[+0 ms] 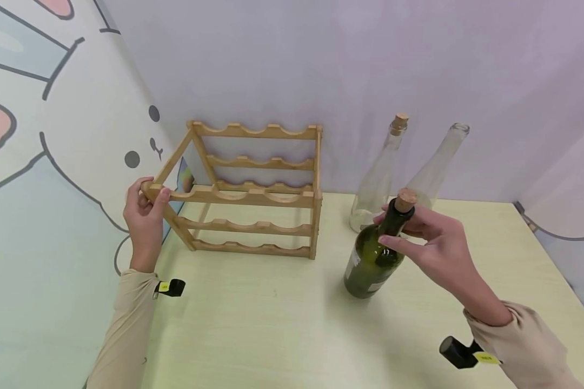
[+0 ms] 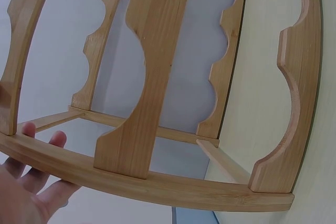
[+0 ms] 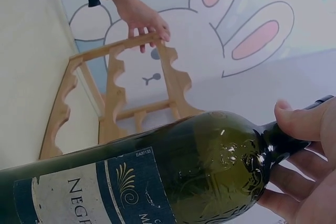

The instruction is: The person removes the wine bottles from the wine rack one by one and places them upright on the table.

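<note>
My left hand grips the top front left corner of a wooden wine rack, which has scalloped rails in three tiers. In the left wrist view, the fingers curl around the end bar of the rack. Right of the rack, my right hand holds a green wine bottle by its dark neck, thumb on one side and fingers on the other. A cork tops this bottle, which leans with its neck toward the right. Its dark blue and white label shows in the right wrist view.
Behind the green bottle stand two clear glass bottles: one with a cork, the other, an uncorked bottle, partly hidden by my right hand. The pale table meets a plain back wall. Along the left runs a cartoon-printed wall.
</note>
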A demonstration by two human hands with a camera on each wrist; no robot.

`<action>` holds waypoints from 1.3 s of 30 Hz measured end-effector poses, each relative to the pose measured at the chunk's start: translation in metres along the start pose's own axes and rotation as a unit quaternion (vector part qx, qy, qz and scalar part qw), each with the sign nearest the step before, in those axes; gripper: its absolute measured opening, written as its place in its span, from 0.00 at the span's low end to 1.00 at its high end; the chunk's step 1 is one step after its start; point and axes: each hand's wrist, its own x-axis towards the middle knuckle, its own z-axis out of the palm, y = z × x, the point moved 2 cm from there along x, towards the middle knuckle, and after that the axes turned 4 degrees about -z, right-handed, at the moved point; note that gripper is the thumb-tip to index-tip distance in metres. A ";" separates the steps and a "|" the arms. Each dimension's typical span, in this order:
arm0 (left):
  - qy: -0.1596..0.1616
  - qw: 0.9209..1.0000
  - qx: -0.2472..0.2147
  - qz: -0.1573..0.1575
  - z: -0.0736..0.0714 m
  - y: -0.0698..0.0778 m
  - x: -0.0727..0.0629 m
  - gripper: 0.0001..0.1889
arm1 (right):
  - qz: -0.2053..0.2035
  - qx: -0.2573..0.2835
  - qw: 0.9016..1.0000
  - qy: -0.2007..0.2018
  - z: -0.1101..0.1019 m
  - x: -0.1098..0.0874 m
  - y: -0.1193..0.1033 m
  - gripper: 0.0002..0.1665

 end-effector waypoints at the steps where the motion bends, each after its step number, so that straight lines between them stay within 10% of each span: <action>1: 0.001 1.000 0.001 0.000 0.000 -0.001 0.000 0.20 | 0.004 -0.003 1.000 0.000 -0.002 0.000 0.000 0.30; 39: -0.009 1.000 0.022 0.001 0.002 0.016 -0.008 0.20 | 0.089 -0.098 0.991 0.025 -0.074 -0.012 0.033 0.26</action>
